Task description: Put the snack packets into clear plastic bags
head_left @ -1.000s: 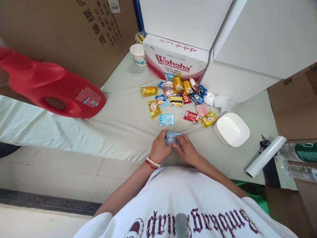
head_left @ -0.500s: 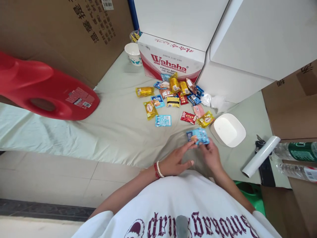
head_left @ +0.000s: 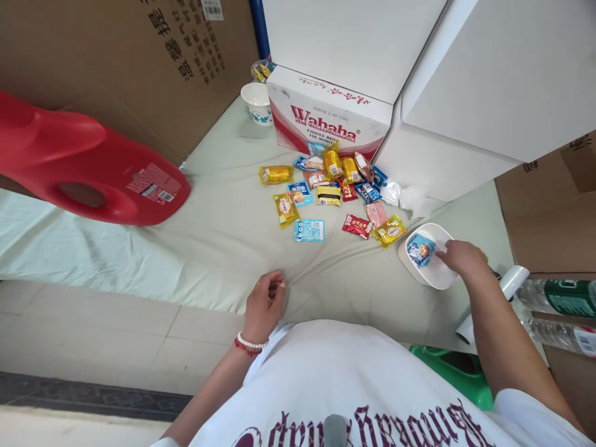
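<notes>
My right hand (head_left: 462,257) reaches over a white square bowl (head_left: 435,277) at the right of the pale green cloth. A blue snack packet (head_left: 420,249) lies inside the bowl, just off my fingertips, which are loosely stretched and hold nothing. My left hand (head_left: 265,303), with a bead bracelet and red string at the wrist, rests on the cloth's near edge with its fingers curled in and nothing visible in them. Several small snack packets (head_left: 335,186) in yellow, blue and red lie scattered on the cloth beyond both hands.
A red plastic jug (head_left: 88,167) lies at the left. A Wahaha carton (head_left: 328,121), a paper cup (head_left: 257,102) and white boxes (head_left: 470,93) stand at the back. A white roll (head_left: 493,304), bottles (head_left: 559,292) and a green object (head_left: 454,369) sit at right.
Both hands held the blue packet in front of me. My right hand has carried it right and it now lies in the white bowl; my left hand has drawn back to the cloth's edge.
</notes>
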A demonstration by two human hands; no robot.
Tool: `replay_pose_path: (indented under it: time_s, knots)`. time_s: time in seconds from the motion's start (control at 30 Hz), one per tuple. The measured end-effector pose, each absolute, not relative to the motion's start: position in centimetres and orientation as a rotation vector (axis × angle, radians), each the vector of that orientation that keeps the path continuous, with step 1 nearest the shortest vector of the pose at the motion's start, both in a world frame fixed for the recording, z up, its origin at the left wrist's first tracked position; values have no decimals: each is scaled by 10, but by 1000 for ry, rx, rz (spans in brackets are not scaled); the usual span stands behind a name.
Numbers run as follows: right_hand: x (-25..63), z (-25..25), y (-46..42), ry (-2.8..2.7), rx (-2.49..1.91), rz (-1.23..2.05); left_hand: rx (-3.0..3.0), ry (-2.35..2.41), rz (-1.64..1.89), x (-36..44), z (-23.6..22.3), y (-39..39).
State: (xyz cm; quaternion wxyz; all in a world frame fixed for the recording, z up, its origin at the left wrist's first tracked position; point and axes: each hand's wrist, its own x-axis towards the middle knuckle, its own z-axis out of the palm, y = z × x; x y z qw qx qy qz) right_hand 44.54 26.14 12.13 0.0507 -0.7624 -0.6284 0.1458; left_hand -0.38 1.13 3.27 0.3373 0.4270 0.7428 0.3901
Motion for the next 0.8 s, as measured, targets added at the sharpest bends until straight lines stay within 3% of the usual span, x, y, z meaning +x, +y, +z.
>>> replay_pose_path:
  time_s: [0.1, 0.2, 0.47, 0.67, 0.8]
  knots:
    - [415, 139, 290, -2133, -2290, 176, 1285, 2135, 1009, -6, 27, -1]
    - [366, 141, 326, -2294, -1995, 312, 1513, 2165, 969, -1, 22, -5]
    - [270, 99, 378, -2000, -1947, 465, 1627, 2130, 995, 3, 18, -6]
    - [306, 125, 328, -1848, -1804, 432, 1421, 2011, 1143, -1, 30, -9]
    - [311, 131, 231, -1662, -1433, 976, 1191, 1694, 1148, 16, 51, 13]
